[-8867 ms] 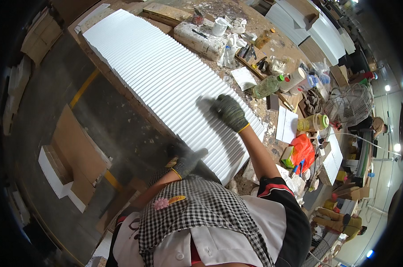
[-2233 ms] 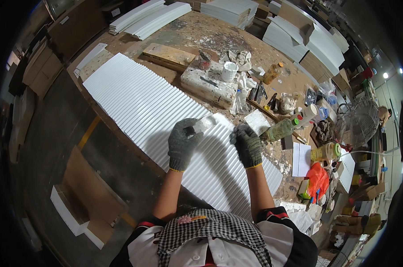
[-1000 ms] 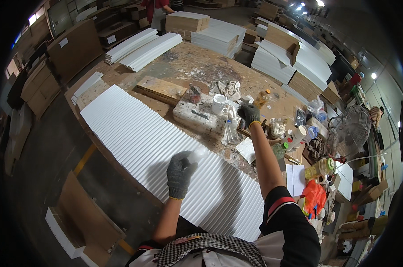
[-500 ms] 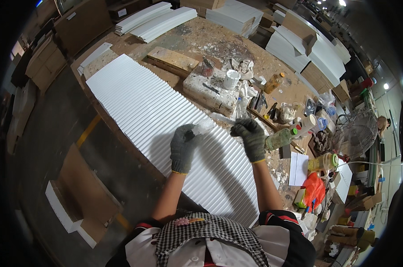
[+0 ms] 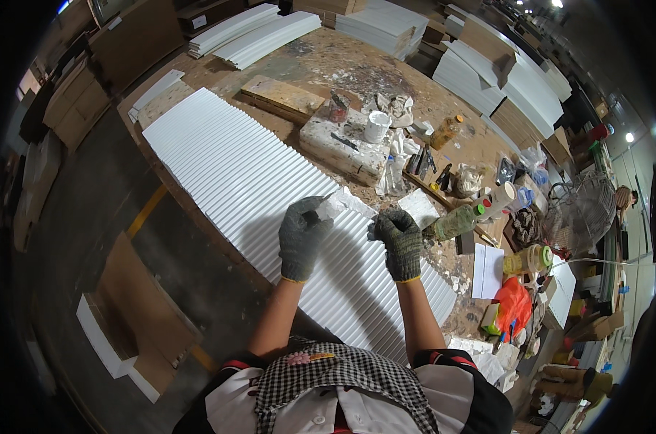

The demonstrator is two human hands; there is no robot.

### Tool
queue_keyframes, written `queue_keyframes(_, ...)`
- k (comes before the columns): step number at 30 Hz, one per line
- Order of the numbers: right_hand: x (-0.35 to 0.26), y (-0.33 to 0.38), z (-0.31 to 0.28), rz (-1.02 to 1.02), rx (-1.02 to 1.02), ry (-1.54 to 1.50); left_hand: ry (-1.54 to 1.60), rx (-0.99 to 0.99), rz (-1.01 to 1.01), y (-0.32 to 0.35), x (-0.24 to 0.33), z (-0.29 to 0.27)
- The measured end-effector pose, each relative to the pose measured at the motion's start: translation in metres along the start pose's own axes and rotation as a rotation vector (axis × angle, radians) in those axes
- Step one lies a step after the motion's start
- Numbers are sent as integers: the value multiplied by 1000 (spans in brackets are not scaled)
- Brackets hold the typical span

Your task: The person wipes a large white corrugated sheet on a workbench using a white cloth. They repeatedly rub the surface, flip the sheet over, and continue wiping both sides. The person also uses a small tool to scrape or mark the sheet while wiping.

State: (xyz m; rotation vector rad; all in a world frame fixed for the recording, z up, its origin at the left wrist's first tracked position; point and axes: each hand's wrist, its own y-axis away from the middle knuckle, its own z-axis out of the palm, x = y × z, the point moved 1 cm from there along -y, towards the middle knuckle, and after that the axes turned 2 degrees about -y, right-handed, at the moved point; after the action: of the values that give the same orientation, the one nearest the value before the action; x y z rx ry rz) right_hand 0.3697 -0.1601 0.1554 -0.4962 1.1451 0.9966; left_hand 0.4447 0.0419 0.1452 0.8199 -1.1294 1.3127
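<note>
Both my hands wear dark grey knitted gloves with yellow cuffs. My left hand is closed on a crumpled white piece of cloth or paper, which sticks out from the fingertips toward the right. My right hand is level with it, its fingers drawn together near the far end of the crumpled piece. A small dark shape shows at those fingertips, too small to name. Beneath both hands lies a long row of narrow white strips, packed side by side, running from the far left toward my body.
Beyond the strips sits a paint-stained white block bearing a white cup. A green-capped bottle stands just right of my right hand. Farther right are a red plastic bag and a wire fan. White board stacks stand at the back.
My right hand has come slightly left and nearer my body. The crumpled white piece now spreads farther toward it. My left hand stays nearly in place, still gripping that piece.
</note>
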Motion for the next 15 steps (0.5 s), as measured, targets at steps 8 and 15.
queue_keyframes(8, 33, 10, 7, 290, 18, -356, -84, 32, 66, -3, 12, 6)
queue_keyframes(15, 18, 8, 25, -138, 97, -196, -77, 28, 47, -7, 11, 12)
